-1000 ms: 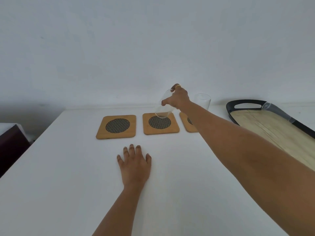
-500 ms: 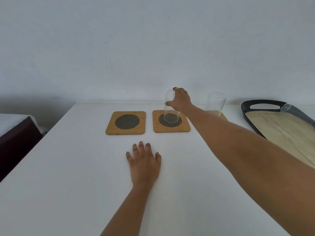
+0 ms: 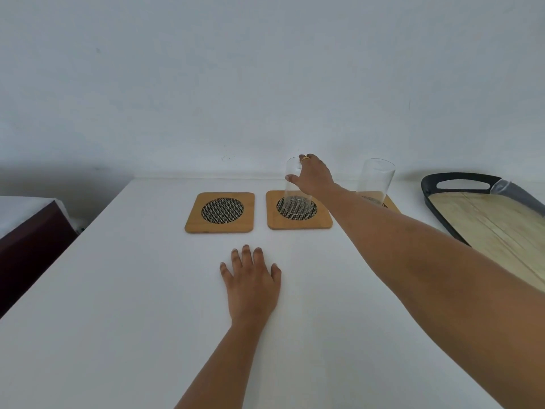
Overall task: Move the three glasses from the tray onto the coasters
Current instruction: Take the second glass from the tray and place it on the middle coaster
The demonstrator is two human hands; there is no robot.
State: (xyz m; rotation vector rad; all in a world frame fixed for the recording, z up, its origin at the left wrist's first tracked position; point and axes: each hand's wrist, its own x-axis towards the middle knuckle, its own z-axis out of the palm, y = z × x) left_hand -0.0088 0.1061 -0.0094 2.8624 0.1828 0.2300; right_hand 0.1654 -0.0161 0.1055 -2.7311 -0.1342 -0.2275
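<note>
Three square wooden coasters with dark mesh centres lie in a row at the far side of the white table. The left coaster [image 3: 219, 211] carries nothing. A clear glass [image 3: 295, 192] stands upright on the middle coaster [image 3: 299, 222], and my right hand [image 3: 313, 176] grips its upper part. A second clear glass [image 3: 374, 180] stands on the right coaster [image 3: 390, 203], which my forearm partly hides. My left hand [image 3: 250, 283] lies flat on the table, fingers apart, in front of the coasters. A third glass [image 3: 508, 188] lies on its side at the tray's far edge.
The dark-rimmed tray [image 3: 460, 180] with a pale wood floor sits at the right, running off the frame. A wall stands just behind the coasters. A dark piece of furniture [image 3: 29, 240] stands beside the table's left edge.
My right hand has brought the tilted glass down from above the middle coaster and stood it upright on it. My left hand has stayed flat.
</note>
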